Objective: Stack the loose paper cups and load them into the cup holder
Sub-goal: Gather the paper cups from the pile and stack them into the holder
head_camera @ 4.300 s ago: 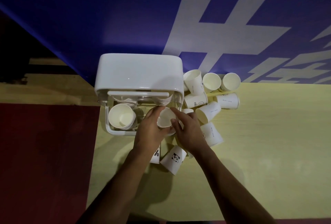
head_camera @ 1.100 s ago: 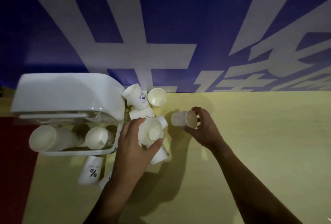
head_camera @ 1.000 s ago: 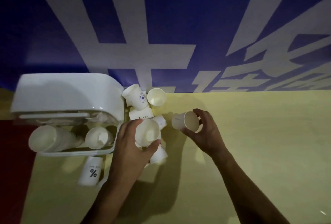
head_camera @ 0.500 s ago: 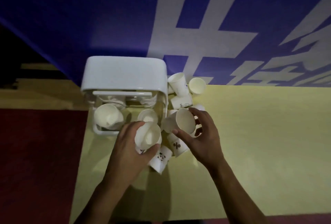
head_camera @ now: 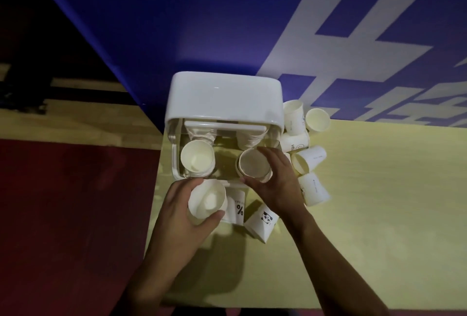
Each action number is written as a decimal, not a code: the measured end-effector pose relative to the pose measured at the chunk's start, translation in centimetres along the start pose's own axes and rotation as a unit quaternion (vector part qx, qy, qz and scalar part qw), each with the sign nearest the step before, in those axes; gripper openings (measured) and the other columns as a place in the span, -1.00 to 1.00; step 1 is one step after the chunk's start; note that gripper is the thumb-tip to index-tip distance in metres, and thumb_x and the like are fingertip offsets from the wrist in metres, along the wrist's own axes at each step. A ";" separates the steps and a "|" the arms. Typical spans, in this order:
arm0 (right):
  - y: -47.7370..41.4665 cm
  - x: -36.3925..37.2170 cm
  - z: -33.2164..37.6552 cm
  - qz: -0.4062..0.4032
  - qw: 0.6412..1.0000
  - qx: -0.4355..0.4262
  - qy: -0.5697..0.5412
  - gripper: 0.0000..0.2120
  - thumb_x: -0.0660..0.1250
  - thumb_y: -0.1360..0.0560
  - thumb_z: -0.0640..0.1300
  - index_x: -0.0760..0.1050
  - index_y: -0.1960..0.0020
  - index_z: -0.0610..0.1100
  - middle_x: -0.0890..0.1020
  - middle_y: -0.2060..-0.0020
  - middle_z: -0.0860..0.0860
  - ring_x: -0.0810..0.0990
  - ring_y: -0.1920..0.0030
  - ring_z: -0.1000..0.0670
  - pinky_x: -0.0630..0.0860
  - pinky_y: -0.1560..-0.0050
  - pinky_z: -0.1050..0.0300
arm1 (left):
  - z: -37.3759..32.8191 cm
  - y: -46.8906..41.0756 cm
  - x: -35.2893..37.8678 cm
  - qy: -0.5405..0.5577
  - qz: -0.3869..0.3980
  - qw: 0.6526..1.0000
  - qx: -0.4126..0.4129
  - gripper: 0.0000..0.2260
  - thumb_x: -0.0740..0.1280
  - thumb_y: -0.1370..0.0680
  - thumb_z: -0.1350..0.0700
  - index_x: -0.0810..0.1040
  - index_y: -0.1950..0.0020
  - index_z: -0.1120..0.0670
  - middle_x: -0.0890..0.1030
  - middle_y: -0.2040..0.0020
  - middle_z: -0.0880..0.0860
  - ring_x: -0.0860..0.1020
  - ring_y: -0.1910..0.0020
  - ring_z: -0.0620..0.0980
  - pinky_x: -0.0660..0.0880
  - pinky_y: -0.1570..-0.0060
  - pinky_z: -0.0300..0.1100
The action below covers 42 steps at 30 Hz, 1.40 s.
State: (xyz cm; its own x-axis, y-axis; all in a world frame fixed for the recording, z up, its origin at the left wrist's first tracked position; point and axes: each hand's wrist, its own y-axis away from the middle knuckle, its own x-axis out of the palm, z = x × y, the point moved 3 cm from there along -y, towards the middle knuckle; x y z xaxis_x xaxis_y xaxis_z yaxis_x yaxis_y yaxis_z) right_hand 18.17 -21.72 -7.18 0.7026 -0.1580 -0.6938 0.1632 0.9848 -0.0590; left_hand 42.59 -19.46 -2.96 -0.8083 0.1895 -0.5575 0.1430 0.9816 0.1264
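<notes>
At the holder [head_camera: 225, 98] front, the right hand [head_camera: 278, 184] gripped a cup [head_camera: 254, 166] at the right slot; the left hand [head_camera: 182, 219] gripped a stack [head_camera: 207, 200] nearby. Loose cups [head_camera: 310, 161] lay on the surface [head_camera: 379, 214].

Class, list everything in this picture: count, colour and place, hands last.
cup holder: one, white, table's back left.
cup stack: one, white, holder's left slot.
top cup: one, white, holder's right slot.
held cup: one, white, before the holder.
loose cups: at least seven, white, right of and before the holder.
table: one, yellow, under everything.
wall: one, blue with white characters, behind.
floor: one, red, left.
left hand: one, grips held cup.
right hand: one, holds top cup.
</notes>
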 end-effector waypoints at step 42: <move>0.2 -1.3 -1.5 0.008 0.991 0.076 -0.110 -0.69 0.34 -0.65 -0.10 0.56 -0.38 0.02 0.64 -0.25 0.19 0.58 -0.27 0.19 0.55 -0.23 0.09 | -3.7 -9.0 9.1 -0.122 0.104 0.985 0.056 -0.35 0.48 -0.49 -0.17 0.35 -0.52 -0.10 0.34 -0.48 -0.14 0.43 -0.37 -0.01 0.50 -0.22 -0.06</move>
State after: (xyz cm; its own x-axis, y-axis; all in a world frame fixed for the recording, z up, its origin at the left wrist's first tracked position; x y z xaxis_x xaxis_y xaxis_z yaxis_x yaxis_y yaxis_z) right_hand 16.26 -21.19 -7.43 0.8371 -0.1709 -0.5197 0.2418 0.9677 0.0714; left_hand 31.88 -26.61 -6.15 -0.5947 0.3733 -0.7120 0.3644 0.9146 0.1752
